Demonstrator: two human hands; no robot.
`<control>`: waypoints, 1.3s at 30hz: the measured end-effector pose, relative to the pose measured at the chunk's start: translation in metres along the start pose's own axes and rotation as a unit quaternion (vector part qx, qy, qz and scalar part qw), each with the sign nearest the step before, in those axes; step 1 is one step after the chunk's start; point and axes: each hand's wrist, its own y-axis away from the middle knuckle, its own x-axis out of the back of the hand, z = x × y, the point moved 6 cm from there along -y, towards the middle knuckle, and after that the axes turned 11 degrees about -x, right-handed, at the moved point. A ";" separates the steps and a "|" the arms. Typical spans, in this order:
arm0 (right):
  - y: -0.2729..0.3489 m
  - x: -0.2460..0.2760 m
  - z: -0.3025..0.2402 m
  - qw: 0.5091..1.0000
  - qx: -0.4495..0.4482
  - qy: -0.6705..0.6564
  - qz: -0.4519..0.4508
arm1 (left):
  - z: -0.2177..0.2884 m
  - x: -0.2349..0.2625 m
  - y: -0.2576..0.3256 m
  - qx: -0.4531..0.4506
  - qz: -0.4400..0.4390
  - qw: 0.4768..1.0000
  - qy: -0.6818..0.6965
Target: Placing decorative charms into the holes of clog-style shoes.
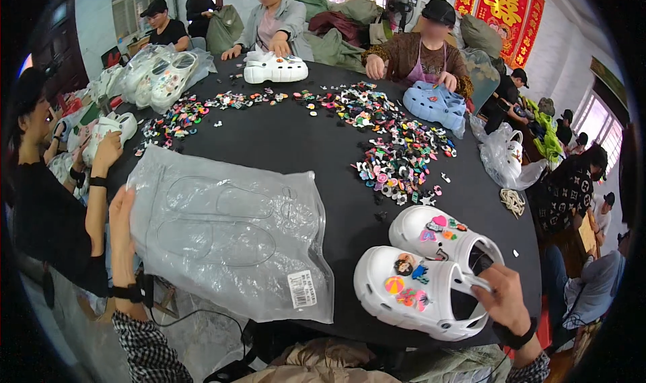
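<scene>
My left hand [121, 215] pinches the left edge of a clear plastic bag [235, 228]. The bag looks flat, with shoe-shaped outlines on it and a white barcode label near its lower right corner. At the table's near right, my right hand [503, 297] is closed on the heel end of a white clog [420, 309]. Colourful charms, among them an orange-and-yellow round one, sit on its top. Right behind it, side by side, rests a second white clog [410, 225], also decorated with charms.
On the black table [269, 151] a long heap of small charms [397, 147] curves around the far side. Across sit a white clog [276, 68] and a blue clog [434, 103] by other people's hands. Bagged clogs [165, 77] stand far left; a bagged clog [513, 155] and cords [513, 201] lie right.
</scene>
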 end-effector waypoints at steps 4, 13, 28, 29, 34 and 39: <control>-0.001 -0.039 -0.028 0.995 0.074 0.058 0.017 | 0.094 -0.017 -0.006 -0.057 0.050 0.994 0.075; -0.089 0.073 -0.107 0.979 0.151 0.133 0.046 | 0.253 -0.140 -0.072 -0.220 -0.082 0.967 0.100; -0.223 0.024 -0.215 0.746 0.301 -0.492 -0.333 | 0.353 -0.295 0.021 -0.288 -0.589 0.751 0.079; -0.204 0.007 -0.171 0.732 0.261 -0.508 -0.371 | 0.344 -0.282 0.008 -0.255 -0.553 0.792 0.036; -0.158 0.006 -0.108 0.907 0.172 -0.258 -0.284 | 0.324 -0.287 -0.018 -0.325 -0.555 0.766 0.017; -0.199 0.034 -0.098 0.928 0.115 -0.354 -0.009 | 0.300 -0.252 -0.033 -0.322 -0.602 0.709 -0.178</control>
